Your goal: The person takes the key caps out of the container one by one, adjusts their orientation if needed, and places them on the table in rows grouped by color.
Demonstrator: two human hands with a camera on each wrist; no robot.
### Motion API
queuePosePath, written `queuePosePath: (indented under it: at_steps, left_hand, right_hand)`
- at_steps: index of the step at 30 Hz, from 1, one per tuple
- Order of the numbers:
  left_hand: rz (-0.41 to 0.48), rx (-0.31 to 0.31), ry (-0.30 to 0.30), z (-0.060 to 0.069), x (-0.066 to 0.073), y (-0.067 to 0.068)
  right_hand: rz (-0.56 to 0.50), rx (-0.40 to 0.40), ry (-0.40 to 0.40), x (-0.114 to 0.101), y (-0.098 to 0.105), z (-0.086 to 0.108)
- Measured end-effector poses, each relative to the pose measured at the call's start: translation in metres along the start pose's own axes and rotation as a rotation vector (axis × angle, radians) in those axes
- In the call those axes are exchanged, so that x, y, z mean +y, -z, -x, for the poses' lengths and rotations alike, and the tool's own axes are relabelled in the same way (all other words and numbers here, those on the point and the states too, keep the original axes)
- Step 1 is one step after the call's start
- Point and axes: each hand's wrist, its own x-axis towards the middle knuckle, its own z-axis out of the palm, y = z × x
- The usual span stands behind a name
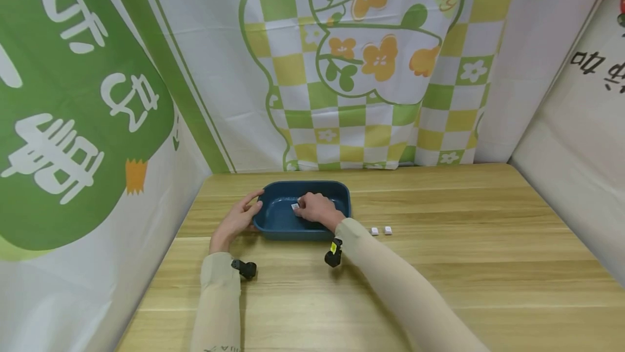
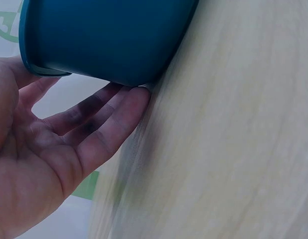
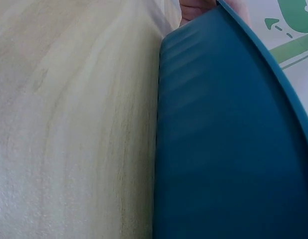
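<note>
A dark blue rectangular bin [image 1: 293, 236] stands on the wooden table. The left hand [image 1: 235, 222] grips its left end, with the thumb at the rim and fingers against the outer wall; in the left wrist view the fingers of this hand [image 2: 59, 134] touch the wall low down near the table. Inside the bin, the right hand [image 1: 319, 210] reaches over the front rim and pinches a small white block [image 1: 295, 206] at its fingertips. The right wrist view shows only the bin's outer wall [image 3: 219, 129] and part of the left hand [image 3: 194, 9], the right hand being out of sight.
Two small white blocks [image 1: 374, 231] [image 1: 388, 230] lie on the table [image 1: 439, 265] just right of the bin. Patterned cloth [image 1: 342, 119] hangs behind the table, with more cloth at both sides.
</note>
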Motion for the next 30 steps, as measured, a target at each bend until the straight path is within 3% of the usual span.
queuePosePath:
  at_steps: [24,30]
  left_hand:
    - [0.009,0.003,0.001,-0.0004,-0.0004,-0.0010]
    - [0.007,0.005,0.003,-0.0002,0.0004,-0.0007]
  right_hand:
    - [0.067,-0.048,0.032,0.0008,-0.0016,-0.0022]
    - [0.068,-0.019,0.051,0.0003,0.0015,0.0006]
